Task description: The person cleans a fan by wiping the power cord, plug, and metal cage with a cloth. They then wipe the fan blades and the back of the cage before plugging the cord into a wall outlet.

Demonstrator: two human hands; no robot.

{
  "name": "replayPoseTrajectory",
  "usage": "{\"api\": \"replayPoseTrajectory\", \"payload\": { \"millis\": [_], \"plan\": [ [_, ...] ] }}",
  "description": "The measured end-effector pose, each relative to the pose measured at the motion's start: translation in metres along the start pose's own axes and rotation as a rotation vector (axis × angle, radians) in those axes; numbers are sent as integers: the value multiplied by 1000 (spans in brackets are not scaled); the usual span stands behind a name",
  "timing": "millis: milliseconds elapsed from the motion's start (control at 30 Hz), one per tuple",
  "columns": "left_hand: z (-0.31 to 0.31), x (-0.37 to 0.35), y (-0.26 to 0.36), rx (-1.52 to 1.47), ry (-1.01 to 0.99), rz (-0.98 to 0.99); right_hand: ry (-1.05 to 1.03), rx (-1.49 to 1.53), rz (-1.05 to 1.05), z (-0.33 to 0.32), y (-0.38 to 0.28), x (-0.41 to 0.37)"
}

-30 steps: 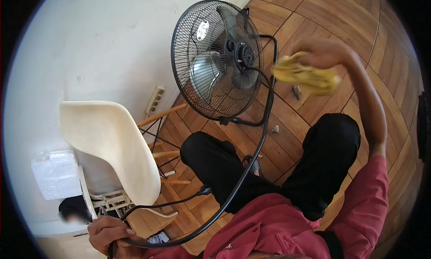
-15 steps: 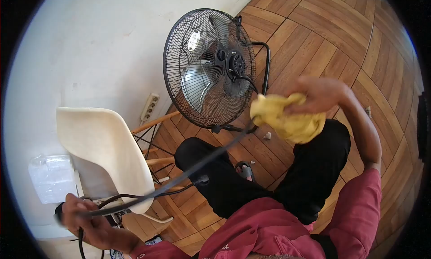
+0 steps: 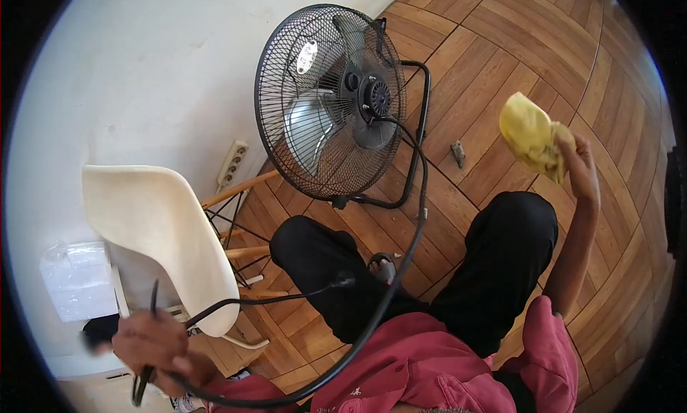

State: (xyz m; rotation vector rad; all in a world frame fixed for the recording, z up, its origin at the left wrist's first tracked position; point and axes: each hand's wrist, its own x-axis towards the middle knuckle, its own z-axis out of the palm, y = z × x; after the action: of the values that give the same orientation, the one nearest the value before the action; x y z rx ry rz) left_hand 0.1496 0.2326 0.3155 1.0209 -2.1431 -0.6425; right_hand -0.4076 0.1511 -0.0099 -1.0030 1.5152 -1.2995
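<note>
A black fan (image 3: 333,105) with a wire cage stands on the floor near the wall. From its motor a black cable (image 3: 390,291) loops down over my lap to my left hand (image 3: 152,345), whose fingers are wrapped round it at the lower left. A thinner stretch of cable with a plug-like end rests by my knee. Out to the right, away from the cable, my right hand (image 3: 581,166) grips a crumpled yellow cloth (image 3: 531,135) above the floor.
A cream chair (image 3: 154,216) with wooden legs is at the left. Beside it are white plastic-wrapped packs (image 3: 77,281). A power strip (image 3: 232,165) lies by the wall. A small grey scrap (image 3: 458,154) is on the wooden floor.
My right hand has moved right with the yellow cloth, off the cable. The cable, stretched straight before, now hangs in a loose curve. The grey scrap on the floor has come into view.
</note>
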Motion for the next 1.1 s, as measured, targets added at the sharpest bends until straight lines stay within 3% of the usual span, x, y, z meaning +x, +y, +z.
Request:
{"api": "replayPoseTrajectory", "payload": {
  "millis": [67, 100, 133, 200, 267, 400, 433, 467, 533, 567, 667, 800, 833, 933, 967, 1033, 1100],
  "plan": [
    [30, 37, -8, -100, -105, -21, -47, -424, 64, -6, 15, -6],
    [46, 58, -15, -170, -207, -26, -8, -528, 31, 11, -1, -21],
    [63, 72, -17, -240, -314, -33, -70, -699, -35, 0, 28, -18],
    [103, 67, -22, -359, -215, -249, -103, -726, 71, 8, 34, -30],
    [134, 78, -23, -433, -282, -354, 7, -418, 117, 13, 40, -48],
    [168, 79, -50, -548, -457, -354, 94, -129, 182, 7, 64, -59],
    [172, 78, -54, -563, -500, -384, -15, -197, 166, -2, 64, -59],
    [175, 76, -57, -577, -539, -414, 73, -292, 131, -9, 71, -58],
    [178, 68, -61, -543, -429, -472, 241, -474, 55, -19, 92, -62],
    [177, 62, -65, -524, -351, -492, 154, -394, 113, -10, 44, -66],
    [164, 56, -72, -481, -184, -551, 306, -197, 169, -14, 12, -70],
    [150, 39, -105, -526, 118, -587, 356, -9, -85, -20, -18, -62],
    [151, 37, -112, -523, 163, -573, 495, 2, -42, -16, -24, -58],
    [150, 37, -126, -517, 251, -541, 394, 305, -90, -21, -39, -48],
    [148, 40, -128, -521, 270, -555, 223, 394, -190, -18, -43, -51],
    [149, 45, -133, -494, 357, -596, 139, 283, -197, 0, -50, -59],
    [147, 51, -145, -820, 507, -688, 124, 0, -196, 10, -44, -61]
  ]
}}
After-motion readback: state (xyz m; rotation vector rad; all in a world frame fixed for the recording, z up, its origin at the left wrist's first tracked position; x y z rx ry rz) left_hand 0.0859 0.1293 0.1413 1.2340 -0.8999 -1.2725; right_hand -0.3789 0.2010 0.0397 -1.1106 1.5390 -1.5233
